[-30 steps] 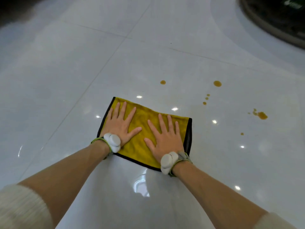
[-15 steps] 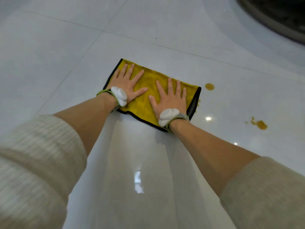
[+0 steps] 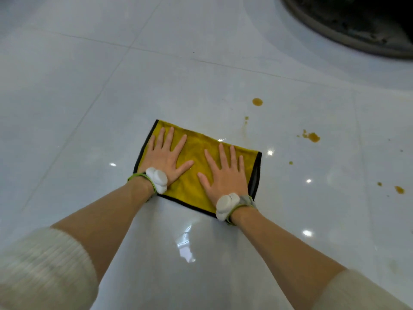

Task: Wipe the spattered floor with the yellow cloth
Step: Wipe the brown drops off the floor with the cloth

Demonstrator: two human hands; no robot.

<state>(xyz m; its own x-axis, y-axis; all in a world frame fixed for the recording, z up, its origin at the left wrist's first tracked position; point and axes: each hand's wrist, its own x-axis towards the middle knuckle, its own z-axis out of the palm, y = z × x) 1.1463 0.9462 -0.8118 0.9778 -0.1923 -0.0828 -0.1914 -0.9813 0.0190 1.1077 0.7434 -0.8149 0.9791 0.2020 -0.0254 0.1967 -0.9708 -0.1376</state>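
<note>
A yellow cloth (image 3: 196,153) with a black edge lies flat on the glossy white tiled floor (image 3: 89,97). My left hand (image 3: 166,158) presses on its left half with straight, spread fingers. My right hand (image 3: 224,175) presses on its right half the same way. Brown spatters dot the floor to the right of the cloth: a round drop (image 3: 257,101) farther away, a faint smeared streak (image 3: 245,126) near the cloth's far right corner, a larger splash (image 3: 312,136), and small drops (image 3: 399,189) at the right.
A dark round base with a grey rim (image 3: 348,39) sits at the top right. Tile joints run across the floor beyond the cloth. Ceiling lights reflect as bright dots on the tiles around the cloth.
Both hands slid the cloth away from me over the spatters and then back toward me. The small drop that lay ahead of the cloth is gone, and a faint streak shows at the right.
</note>
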